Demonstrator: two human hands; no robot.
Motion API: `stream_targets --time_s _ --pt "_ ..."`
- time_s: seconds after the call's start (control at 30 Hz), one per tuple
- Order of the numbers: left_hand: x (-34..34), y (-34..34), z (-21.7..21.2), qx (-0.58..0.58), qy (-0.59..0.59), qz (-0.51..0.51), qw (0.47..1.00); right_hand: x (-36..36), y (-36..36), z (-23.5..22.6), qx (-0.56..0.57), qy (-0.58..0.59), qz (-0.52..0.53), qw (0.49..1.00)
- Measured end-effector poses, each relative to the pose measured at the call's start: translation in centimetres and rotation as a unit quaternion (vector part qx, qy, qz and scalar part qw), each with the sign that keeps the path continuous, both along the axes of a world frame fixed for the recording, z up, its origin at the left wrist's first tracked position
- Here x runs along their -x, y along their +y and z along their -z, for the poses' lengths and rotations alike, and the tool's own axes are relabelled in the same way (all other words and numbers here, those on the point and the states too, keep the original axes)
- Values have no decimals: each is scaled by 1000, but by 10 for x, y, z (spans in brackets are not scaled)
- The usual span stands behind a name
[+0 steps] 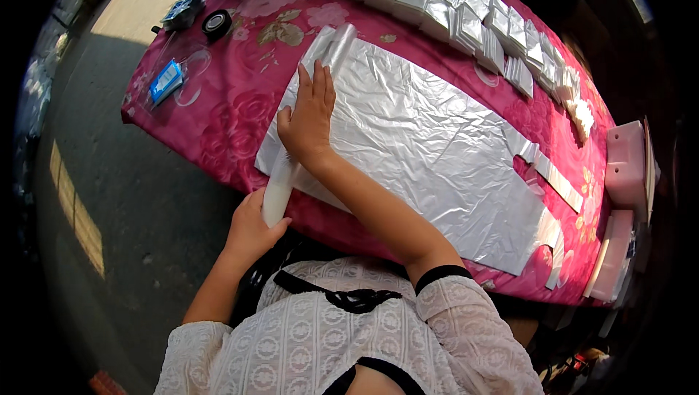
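Note:
A wide sheet of shiny silvery-white plastic bags (422,125), with cut-out handles at its right end, lies flat across the table in front of me. Its left edge is turned over into a narrow fold or roll (338,45). My right hand (309,118) rests on this fold, fingers stretched out and thumb apart, holding nothing. At the near table edge, my left hand (249,229) is closed around the whitish end of the fold (277,195), which sticks out past the edge. Whether one bag or several lie in the sheet, I cannot tell.
A pink flowered cloth (233,118) covers the table. Rows of folded plastic packets (437,2) stand along the far side. At the left lie a black tape roll (216,24) and a blue-and-white packet (167,82). Pink boxes (626,166) stand at the right edge.

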State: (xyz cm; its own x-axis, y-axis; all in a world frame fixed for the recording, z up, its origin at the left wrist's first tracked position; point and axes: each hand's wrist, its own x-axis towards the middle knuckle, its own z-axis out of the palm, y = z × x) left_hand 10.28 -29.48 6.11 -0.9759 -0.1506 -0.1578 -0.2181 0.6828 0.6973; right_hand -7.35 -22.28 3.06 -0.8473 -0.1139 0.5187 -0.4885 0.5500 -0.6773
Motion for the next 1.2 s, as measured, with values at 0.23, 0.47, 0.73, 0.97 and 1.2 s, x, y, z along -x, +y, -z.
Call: stream_targets --time_s 0.23,0.47,0.73,0.97,1.2 --pt "6 6 -22 -626 -206 104 745 -6 69 -58 593 -456 -288 598" --pt "39 66 -42 -247 -51 108 962 -5 122 -86 482 -346 -153 790" --pt "41 96 -37 -675 -247 155 678 -29 165 -85 630 -357 -254 641" --pt "44 93 -10 -642 -302 237 664 -53 176 -73 609 -373 -153 683" --pt "46 97 10 -517 -290 46 804 -77 161 -26 569 -412 -72 708"
